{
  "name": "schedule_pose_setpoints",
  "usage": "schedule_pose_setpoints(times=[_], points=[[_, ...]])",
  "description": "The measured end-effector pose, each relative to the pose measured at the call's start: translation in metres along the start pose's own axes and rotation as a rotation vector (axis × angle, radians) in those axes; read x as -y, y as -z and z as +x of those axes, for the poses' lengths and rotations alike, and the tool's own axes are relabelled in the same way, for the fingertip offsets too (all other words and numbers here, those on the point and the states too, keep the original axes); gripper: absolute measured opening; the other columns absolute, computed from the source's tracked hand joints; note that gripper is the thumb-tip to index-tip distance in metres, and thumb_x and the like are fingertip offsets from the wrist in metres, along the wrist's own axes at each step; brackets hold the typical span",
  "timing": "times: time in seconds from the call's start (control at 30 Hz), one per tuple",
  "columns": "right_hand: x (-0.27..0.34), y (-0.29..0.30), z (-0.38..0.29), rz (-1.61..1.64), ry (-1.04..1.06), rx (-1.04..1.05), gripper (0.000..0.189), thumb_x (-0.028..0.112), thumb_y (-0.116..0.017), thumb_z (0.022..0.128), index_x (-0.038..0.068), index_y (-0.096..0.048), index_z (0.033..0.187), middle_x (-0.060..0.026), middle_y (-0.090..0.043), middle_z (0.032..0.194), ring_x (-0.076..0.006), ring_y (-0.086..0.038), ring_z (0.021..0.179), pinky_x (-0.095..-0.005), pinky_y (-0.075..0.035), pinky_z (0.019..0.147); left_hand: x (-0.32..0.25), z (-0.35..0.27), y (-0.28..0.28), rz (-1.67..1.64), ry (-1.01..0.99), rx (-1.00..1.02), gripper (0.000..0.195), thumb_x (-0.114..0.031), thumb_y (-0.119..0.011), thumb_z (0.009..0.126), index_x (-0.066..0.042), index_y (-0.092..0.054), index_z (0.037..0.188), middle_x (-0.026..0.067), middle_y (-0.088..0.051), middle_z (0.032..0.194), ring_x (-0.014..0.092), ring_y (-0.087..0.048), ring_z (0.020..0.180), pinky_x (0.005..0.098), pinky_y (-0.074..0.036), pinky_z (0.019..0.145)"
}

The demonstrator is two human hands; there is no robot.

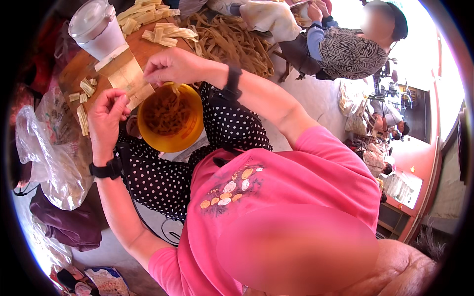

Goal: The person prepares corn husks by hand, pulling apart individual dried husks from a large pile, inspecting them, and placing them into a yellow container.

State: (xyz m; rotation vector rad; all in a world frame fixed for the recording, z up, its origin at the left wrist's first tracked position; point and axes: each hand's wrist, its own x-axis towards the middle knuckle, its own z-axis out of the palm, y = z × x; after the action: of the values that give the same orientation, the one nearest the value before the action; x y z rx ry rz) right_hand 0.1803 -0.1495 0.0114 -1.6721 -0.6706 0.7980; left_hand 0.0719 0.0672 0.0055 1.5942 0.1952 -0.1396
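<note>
A light wooden board with a raised lower edge lies on the round wooden table, beside a yellow bucket of narrow brown strips. My left hand is at the board's lower left corner, thumb and fingertips nearly together. On the board's right side is my right hand, its fingers bent and pinched close to the edge. Whether either hand grips the board or a thin strip is unclear. A pale strip hangs over the bucket's upper rim.
A lidded white bucket stands behind the board. Folded pale strips lie on the table. A heap of long brown strips is beyond it. Plastic bags are at the left. A person sits at the upper right.
</note>
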Motion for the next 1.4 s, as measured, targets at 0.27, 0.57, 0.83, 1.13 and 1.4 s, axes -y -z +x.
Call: schedule_pose_setpoints(times=[0.27, 0.57, 0.83, 1.13, 1.4], points=[[-0.007, -0.005, 0.031, 0.06, -0.087, -0.164, 0.012, 0.014, -0.06, 0.087, 0.002, -0.062, 0.091, -0.0019, -0.065, 0.073, -0.0064, -0.057, 0.063, -0.0211, -0.046, 0.057, 0.01, 0.031, 0.019, 0.04, 0.003, -0.113, 0.012, -0.012, -0.06, 0.089, -0.004, -0.062, 0.096, -0.0022, -0.06, 0.077, 0.003, -0.054, 0.064, 0.0164, -0.041, 0.057], [-0.029, 0.006, 0.009, -0.005, -0.104, -0.36, 0.021, 0.021, -0.061, 0.085, 0.0, -0.062, 0.087, -0.0069, -0.063, 0.067, -0.0143, -0.059, 0.066, -0.027, -0.048, 0.058, 0.022, 0.028, 0.03, 0.064, 0.124, -0.122, 0.013, -0.012, -0.06, 0.089, -0.003, -0.062, 0.098, -0.0019, -0.059, 0.077, 0.004, -0.054, 0.065, 0.0173, -0.042, 0.058], [0.008, -0.022, -0.02, 0.175, -0.166, -0.006, 0.029, 0.028, -0.06, 0.088, -0.001, -0.063, 0.086, 0.0008, -0.054, 0.069, -0.0077, -0.048, 0.062, -0.0231, -0.039, 0.054, -0.014, -0.011, -0.025, -0.127, -0.027, 0.005, 0.033, -0.019, -0.057, 0.092, -0.002, -0.053, 0.12, 0.0032, -0.061, 0.09, 0.008, -0.059, 0.074, 0.0176, -0.043, 0.06], [0.018, -0.036, -0.048, 0.412, -0.237, -0.021, 0.025, 0.027, -0.059, 0.089, 0.003, -0.064, 0.084, 0.0019, -0.055, 0.069, -0.005, -0.046, 0.06, -0.0194, -0.036, 0.053, 0.009, -0.055, -0.051, -0.207, 0.016, -0.218, 0.024, -0.026, -0.049, 0.097, -0.004, -0.059, 0.096, -0.001, -0.059, 0.073, 0.005, -0.052, 0.061, 0.018, -0.038, 0.054], [-0.001, -0.031, -0.063, 0.464, -0.199, -0.099, 0.022, 0.023, -0.061, 0.089, 0.001, -0.065, 0.089, 0.0025, -0.057, 0.07, -0.0023, -0.043, 0.059, -0.0171, -0.034, 0.053, 0.008, -0.065, -0.058, -0.108, -0.002, -0.366, 0.019, -0.019, -0.054, 0.094, -0.002, -0.064, 0.092, -0.0013, -0.058, 0.072, 0.005, -0.051, 0.061, 0.0173, -0.04, 0.056]])
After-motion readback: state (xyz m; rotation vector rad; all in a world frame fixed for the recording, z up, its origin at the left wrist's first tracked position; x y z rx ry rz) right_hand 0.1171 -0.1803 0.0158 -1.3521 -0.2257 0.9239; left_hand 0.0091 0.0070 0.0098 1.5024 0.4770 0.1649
